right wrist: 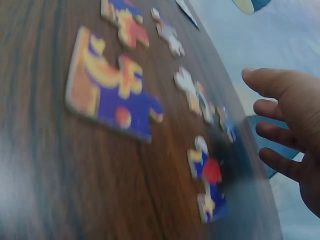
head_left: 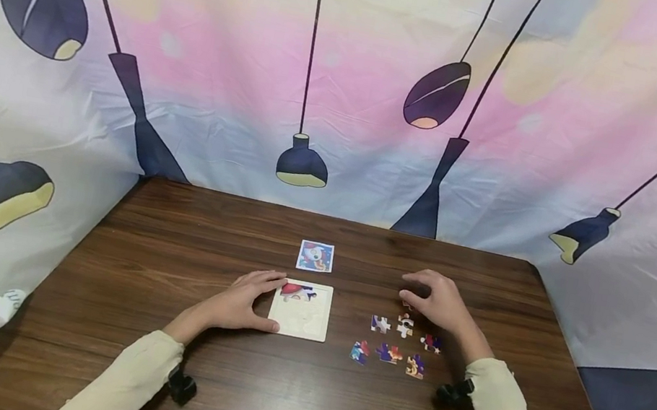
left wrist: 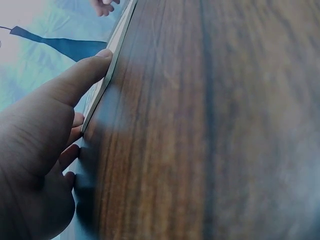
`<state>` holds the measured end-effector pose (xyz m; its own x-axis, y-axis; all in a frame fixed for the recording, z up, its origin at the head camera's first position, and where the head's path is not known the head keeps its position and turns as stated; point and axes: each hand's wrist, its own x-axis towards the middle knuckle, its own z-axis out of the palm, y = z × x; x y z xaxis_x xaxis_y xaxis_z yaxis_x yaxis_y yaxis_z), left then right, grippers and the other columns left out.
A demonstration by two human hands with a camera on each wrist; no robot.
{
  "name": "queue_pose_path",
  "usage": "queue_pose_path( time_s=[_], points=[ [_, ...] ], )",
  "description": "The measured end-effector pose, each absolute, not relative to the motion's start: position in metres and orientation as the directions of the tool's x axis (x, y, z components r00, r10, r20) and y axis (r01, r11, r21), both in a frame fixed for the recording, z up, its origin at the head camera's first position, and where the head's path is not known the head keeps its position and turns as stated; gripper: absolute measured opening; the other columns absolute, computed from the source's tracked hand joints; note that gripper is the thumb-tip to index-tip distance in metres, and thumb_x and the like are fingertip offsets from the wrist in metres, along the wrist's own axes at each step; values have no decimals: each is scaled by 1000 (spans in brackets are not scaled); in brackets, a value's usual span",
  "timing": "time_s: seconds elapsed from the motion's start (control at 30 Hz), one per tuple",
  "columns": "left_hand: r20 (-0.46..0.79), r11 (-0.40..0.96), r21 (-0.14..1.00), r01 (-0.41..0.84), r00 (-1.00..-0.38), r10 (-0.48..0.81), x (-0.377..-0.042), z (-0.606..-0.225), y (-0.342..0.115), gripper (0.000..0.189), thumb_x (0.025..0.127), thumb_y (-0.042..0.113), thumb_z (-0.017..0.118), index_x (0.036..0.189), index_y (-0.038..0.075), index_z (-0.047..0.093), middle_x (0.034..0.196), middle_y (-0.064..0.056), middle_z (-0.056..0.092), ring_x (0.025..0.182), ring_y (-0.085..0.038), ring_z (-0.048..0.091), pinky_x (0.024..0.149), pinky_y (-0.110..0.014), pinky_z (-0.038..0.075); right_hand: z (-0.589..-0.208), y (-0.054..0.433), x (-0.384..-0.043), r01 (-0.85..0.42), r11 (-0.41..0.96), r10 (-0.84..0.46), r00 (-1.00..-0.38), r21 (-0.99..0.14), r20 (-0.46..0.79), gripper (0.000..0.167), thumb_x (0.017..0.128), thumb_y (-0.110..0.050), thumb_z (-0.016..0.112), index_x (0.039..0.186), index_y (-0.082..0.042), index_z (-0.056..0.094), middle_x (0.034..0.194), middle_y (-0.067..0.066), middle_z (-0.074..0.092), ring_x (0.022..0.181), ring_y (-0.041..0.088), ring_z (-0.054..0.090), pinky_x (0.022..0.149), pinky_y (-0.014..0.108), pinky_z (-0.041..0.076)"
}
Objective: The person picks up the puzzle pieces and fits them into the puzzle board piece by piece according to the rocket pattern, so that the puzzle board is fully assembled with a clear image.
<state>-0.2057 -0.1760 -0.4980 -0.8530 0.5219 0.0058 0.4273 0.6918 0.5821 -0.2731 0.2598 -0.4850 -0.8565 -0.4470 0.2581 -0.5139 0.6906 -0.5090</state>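
Observation:
The left hand holds a pale square puzzle tray at its left side, thumb at the near corner and fingers at the far one. Fitted pieces with a red and white picture fill part of the tray's top. In the left wrist view the thumb lies along the tray's edge. My right hand is above the far end of a group of loose jigsaw pieces. Its fingers are apart and loosely bent in the right wrist view, with nothing between them. A crescent-moon piece lies nearest that camera.
Several loose pieces lie right of the tray, among them a red and blue piece and a white one. A small picture card lies beyond the tray on the wooden table. A lamp-patterned curtain stands behind the table.

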Motion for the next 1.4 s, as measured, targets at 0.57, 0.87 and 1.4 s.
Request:
queue_pose_path(
  time_s=[0.57,0.87,1.4],
  points=[
    [5,684,596,421,-854,520,-206,-499,-177,93,84,54,80,157,11,43,165,-8,34,153,-38,23,119,-66,18,-494,288,-275,-506,732,-468,-860,-456,202,36,91,-22,78,124,-8,74,120,14,70,113,37,64,97,58,50],
    [0,689,591,419,-855,519,-206,-498,-176,93,84,54,80,157,11,43,165,-7,34,153,-36,24,119,-66,19,-493,286,-273,-503,743,-485,-859,-442,162,38,90,-18,76,126,-7,74,119,16,67,112,38,62,94,60,50],
    [-7,692,594,411,-857,515,-206,-498,-176,93,84,54,80,157,12,43,165,-7,34,153,-36,24,119,-66,19,-495,286,-273,-487,759,-479,-867,-433,136,31,91,-17,75,121,-11,77,119,14,62,113,38,57,95,60,47]
  ],
)
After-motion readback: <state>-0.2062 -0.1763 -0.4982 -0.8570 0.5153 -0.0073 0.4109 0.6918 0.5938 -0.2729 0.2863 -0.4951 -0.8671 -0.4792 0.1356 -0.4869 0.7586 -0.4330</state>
